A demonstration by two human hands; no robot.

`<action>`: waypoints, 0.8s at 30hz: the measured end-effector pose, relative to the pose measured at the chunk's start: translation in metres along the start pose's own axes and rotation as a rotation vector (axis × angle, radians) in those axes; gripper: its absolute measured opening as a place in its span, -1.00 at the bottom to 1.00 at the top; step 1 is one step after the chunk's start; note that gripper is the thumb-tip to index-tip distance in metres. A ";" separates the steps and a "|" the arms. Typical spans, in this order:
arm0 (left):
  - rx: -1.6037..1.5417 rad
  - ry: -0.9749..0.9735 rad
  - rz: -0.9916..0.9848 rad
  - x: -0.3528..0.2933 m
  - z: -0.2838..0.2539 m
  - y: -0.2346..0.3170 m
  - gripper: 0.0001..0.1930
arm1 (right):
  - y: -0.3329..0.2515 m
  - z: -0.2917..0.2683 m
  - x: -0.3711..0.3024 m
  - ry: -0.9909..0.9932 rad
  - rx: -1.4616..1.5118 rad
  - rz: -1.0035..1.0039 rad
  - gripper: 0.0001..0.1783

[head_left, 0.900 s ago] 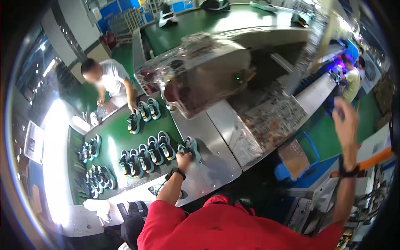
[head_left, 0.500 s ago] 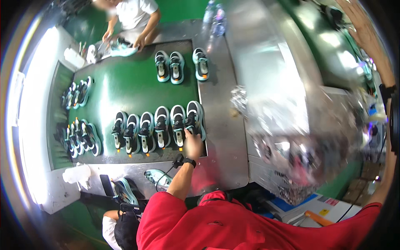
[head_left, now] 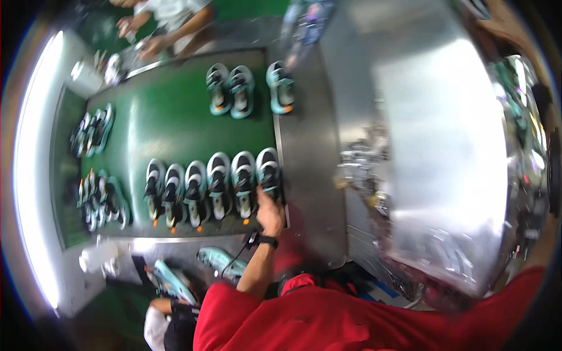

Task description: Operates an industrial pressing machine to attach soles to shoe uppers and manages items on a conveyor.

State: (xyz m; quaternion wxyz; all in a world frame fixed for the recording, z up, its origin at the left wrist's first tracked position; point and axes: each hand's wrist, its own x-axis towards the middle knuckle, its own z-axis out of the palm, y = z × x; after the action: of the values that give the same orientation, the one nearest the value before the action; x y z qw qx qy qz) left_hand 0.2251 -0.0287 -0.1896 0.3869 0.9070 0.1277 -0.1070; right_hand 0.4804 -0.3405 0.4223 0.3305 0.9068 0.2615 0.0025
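Observation:
Along the near side of a green work surface (head_left: 170, 134) stands a row of several black, white and mint sneakers, toes pointing away from me. My left hand (head_left: 269, 213) is closed around the heel of the rightmost sneaker (head_left: 268, 168), its fingertips partly hidden. Just left of it is another sneaker (head_left: 243, 175) with an orange tab at the heel. Raised at the far upper right, my right hand (head_left: 497, 23) is smeared and cut by the picture's rim. A dark and pale object, too blurred to name, lies beside its fingers.
Three more sneakers (head_left: 240, 90) stand at the far side, others at the left edge. A co-worker (head_left: 170, 26) works across the table; another person (head_left: 167, 322) is at the lower left. Bottles (head_left: 307, 23) stand at the back. A shiny metal surface (head_left: 439, 146) lies to the right.
The rightmost sneaker and my left hand have shifted slightly nearer in the picture as the view moved. The blurred, shiny, clear mass on the right has given way to a plainer metal surface.

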 end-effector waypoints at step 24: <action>-0.955 -1.508 1.071 -0.481 -0.083 0.328 -0.02 | -0.428 -0.114 -0.616 0.777 0.470 1.618 -0.24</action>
State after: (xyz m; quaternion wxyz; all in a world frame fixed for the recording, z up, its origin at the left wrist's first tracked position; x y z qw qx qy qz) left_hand -0.1184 -0.2587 0.2286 0.6818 0.2953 -0.5375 -0.3988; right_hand -0.2738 -0.2896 0.3578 -0.0748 0.7925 -0.3649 0.4830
